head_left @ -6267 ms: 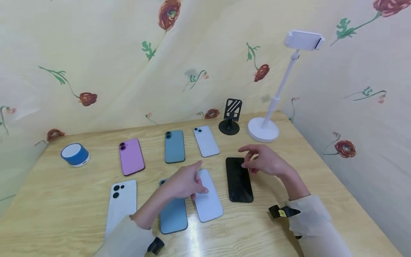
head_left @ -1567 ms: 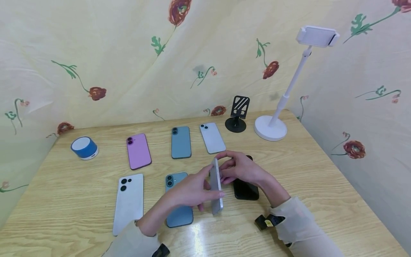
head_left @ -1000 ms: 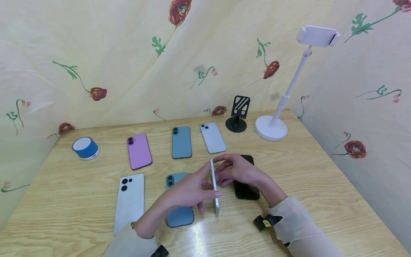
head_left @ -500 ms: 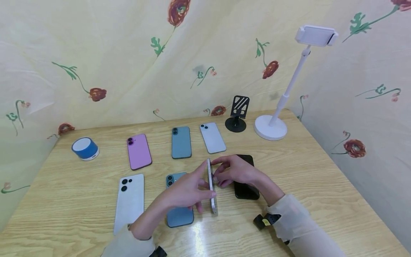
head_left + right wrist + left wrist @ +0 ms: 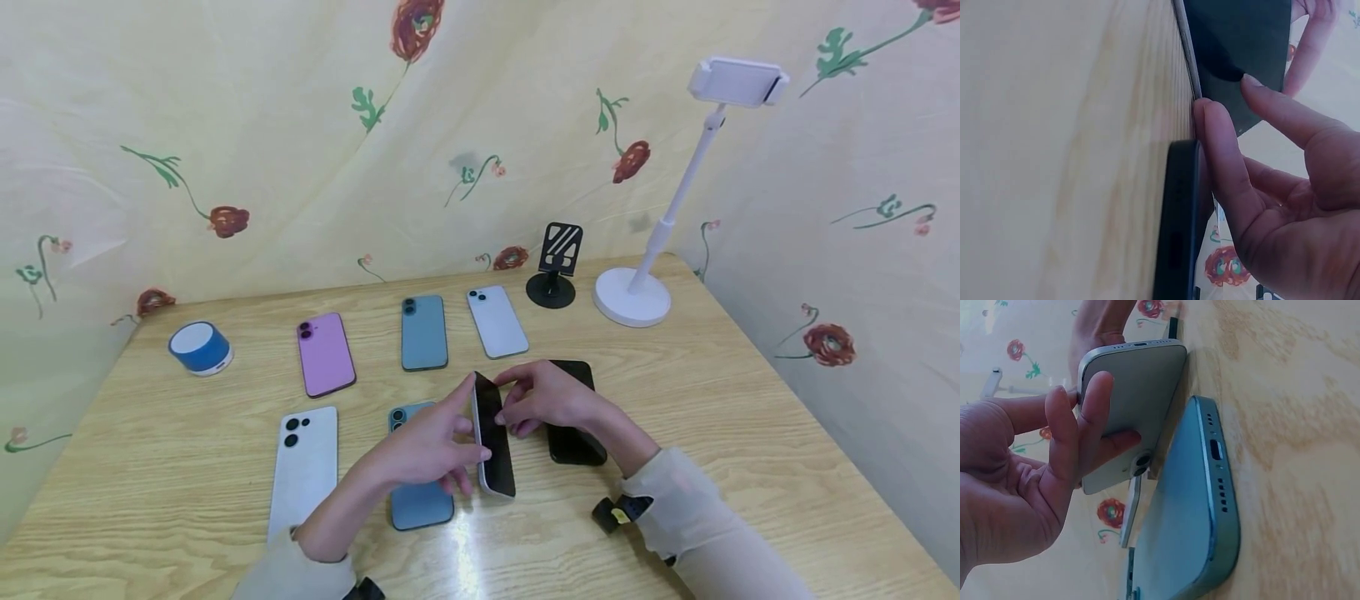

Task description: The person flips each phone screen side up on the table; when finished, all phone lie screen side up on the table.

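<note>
One left hand (image 5: 427,450), as I am observing it from my remote post, is gripping a pale phone (image 5: 495,440): thumb and forefinger are stretching wide along its raised long edge, the other fingers lying at or near its back. The right hand (image 5: 551,396) is resting its thumb on the dark screen, with a fingertip sitting by the low far corner; whether these fingers are pinching, I am not able to tell.

The phone is standing tilted between both hands, leaning toward the left one, screen facing right and partly up. Its low edge is appearing to rest on the table (image 5: 675,383).

I am judging the step in hand to be a turning-over, the phone sitting midway. The next move, in my assessment, is calling for a gentle lowering of the raised edge, the left fingers clearing out from beneath, should screen-up be the aim. Clearance is looking tight: a blue phone (image 5: 422,504) is lying just beside, under the left hand, and a black phone (image 5: 573,446) is lying by the right.

Farther out, a white phone (image 5: 303,462) is lying leftward, a purple phone (image 5: 326,354) beyond it, and a black stand (image 5: 551,292) is standing behind.
</note>
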A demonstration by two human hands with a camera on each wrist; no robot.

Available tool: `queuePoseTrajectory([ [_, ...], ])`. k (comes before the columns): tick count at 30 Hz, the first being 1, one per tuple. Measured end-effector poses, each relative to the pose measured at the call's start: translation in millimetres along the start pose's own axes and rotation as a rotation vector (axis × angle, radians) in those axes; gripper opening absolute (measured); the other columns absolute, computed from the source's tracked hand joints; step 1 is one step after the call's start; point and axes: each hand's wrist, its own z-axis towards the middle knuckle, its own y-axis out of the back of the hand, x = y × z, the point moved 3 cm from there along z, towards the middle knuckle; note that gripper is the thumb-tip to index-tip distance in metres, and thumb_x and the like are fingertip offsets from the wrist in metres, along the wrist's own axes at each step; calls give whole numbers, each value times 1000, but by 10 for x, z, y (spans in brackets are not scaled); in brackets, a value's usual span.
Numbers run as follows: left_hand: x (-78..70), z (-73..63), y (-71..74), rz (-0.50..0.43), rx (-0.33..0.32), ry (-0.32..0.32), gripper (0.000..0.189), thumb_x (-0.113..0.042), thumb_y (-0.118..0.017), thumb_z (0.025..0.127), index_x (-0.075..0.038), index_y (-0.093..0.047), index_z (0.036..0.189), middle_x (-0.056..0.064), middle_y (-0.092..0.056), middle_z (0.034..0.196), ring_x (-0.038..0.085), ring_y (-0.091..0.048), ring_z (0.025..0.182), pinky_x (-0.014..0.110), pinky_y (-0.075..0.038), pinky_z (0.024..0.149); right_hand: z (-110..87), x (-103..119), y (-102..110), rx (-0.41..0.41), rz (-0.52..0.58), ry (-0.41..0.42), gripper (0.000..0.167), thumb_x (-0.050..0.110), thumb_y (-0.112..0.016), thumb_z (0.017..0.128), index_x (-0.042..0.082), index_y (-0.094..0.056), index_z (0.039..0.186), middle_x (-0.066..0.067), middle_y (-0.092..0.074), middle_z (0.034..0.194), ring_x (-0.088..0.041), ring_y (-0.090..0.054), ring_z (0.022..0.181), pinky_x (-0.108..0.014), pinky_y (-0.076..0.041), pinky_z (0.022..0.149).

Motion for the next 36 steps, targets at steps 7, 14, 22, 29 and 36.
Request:
queuePoseTrajectory([
  [7, 56, 20, 13, -21, -8, 12, 104, -5, -71, 99, -20, 2, 172, 32, -54, 150, 28, -75, 66, 37, -61, 56, 19, -8, 27, -34, -49, -40, 67, 3, -82, 90, -7, -51, 148, -14, -71, 94, -18, -74, 73, -36, -65, 70],
  [14, 109, 49, 47, -52, 2, 25, 105, -4, -71, 99, -23, 2, 172, 33, -51, 153, 30, -77, 69, 36, -60, 56, 17, -4, 54, -59, -67, -67, 64, 3, -82, 89, -4, -53, 146, -14, -71, 94, -19, -74, 71, -35, -65, 68],
  [22, 174, 88, 83, -64, 31, 40, 123, -7, -85, 88, -24, 4, 172, 23, -63, 140, 29, -75, 66, 28, -54, 52, 29, -17, 83, -70, -77, -77, 61, 2, -82, 89, -4, -54, 143, -14, -71, 92, -19, -75, 69, -35, -64, 66],
  [29, 189, 115, 69, 67, 30, 68, 136, -5, -92, 80, -20, 8, 171, 15, -63, 139, 17, -65, 58, 28, -49, 53, 27, -23, 104, -90, -103, -99, 56, 1, -80, 91, -1, -56, 141, -13, -71, 90, -18, -74, 67, -34, -64, 66],
  [36, 177, 132, 38, 223, -12, 14, 138, -5, -95, 74, -8, 3, 170, 4, -65, 108, 16, -52, 68, 27, -41, 60, 28, -14, 111, -94, -91, -102, 50, -2, -76, 92, -2, -57, 139, -14, -73, 87, -18, -74, 65, -33, -64, 64],
])
